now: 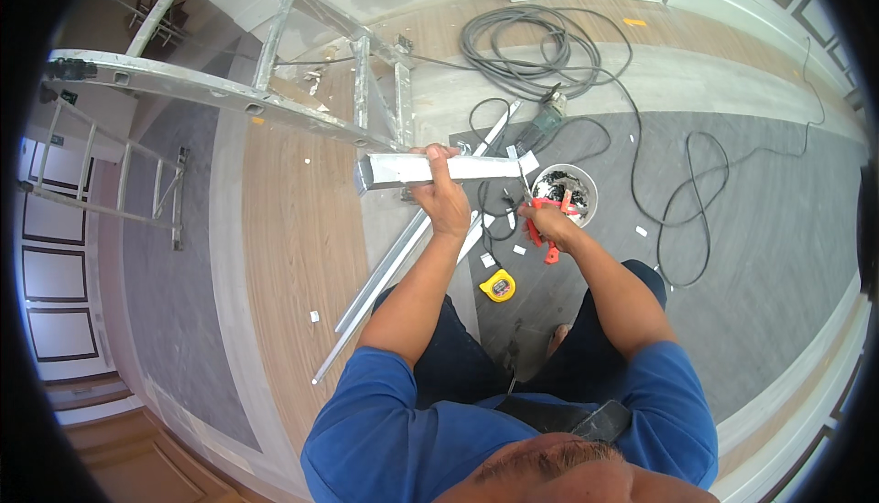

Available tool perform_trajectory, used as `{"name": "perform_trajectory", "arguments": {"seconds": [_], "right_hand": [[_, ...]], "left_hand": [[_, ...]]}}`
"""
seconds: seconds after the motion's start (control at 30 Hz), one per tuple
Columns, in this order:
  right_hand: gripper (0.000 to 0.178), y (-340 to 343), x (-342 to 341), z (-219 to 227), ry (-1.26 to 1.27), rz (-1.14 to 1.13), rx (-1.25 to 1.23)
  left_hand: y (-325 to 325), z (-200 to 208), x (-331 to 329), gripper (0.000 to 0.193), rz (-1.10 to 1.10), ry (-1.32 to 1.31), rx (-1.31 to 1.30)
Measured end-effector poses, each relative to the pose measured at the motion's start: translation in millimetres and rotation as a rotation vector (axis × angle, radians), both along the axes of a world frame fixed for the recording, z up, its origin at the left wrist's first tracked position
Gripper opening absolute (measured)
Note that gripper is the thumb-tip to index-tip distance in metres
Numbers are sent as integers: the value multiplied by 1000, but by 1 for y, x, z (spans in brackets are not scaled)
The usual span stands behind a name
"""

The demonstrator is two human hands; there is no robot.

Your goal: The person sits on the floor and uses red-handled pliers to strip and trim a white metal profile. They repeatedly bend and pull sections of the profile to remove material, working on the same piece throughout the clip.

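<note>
Crouching over the dark floor (769,256), the person in the blue shirt is holding a long pale metal strip (394,170) out in front, between the foot of the ladder (220,91) and a white bucket (592,194). The left hand (441,196) is gripping the strip around its middle, fingers closed about it and one digit lying across the upper face, probably because that hold is steadying the piece while leaving its right end free. The right hand (551,221) is wrapping its fingers around the red-handled snips (551,254), whose blades are pointing up toward that free end; from where I'm standing I can't tell how wide the blades are opening, or whether they are biting into the metal. More strips (394,260) are lying lengthwise on the floor beside the left knee, seemingly where the left arm is reaching them easily. A yellow tape measure (498,286) is sitting just in front of the knees, likely for quick checking, while small white scraps (519,249) are lying scattered nearby. Beyond the bucket, a green power tool (547,123) is resting on its side with a dark cord trailing, and the coiled cable (472,45) is lying farther off, perhaps for keeping slack away from the feet.
</note>
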State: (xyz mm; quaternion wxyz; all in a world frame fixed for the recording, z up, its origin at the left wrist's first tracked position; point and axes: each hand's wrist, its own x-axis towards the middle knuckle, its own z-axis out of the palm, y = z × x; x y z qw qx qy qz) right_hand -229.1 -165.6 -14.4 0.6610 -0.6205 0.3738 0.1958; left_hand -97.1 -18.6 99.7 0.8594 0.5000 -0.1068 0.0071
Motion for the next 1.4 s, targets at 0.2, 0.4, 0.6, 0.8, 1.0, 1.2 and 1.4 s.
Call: {"name": "perform_trajectory", "arguments": {"seconds": [0.2, 0.4, 0.6, 0.8, 1.0, 1.2, 1.4], "right_hand": [[41, 1, -1, 10, -41, -95, 110], [42, -3, 1, 15, -74, -74, 212], [42, -2, 2, 17, -81, -56, 211], [43, -3, 2, 19, -97, -81, 272], [43, -4, 2, 20, -109, -70, 255], [39, -6, 3, 21, -106, -71, 253], [30, -1, 5, 22, -134, -160, 312]], "left_hand": [[2, 3, -1, 18, -32, -45, -20], [7, 4, 1, 14, -76, -23, -113], [9, -3, 6, 18, -35, -87, -49], [12, -6, 8, 24, -70, 45, -199], [12, -5, 10, 27, -78, 7, -169], [13, 4, 8, 26, -69, 124, -237], [15, 9, 13, 28, -69, 141, -294]]}}
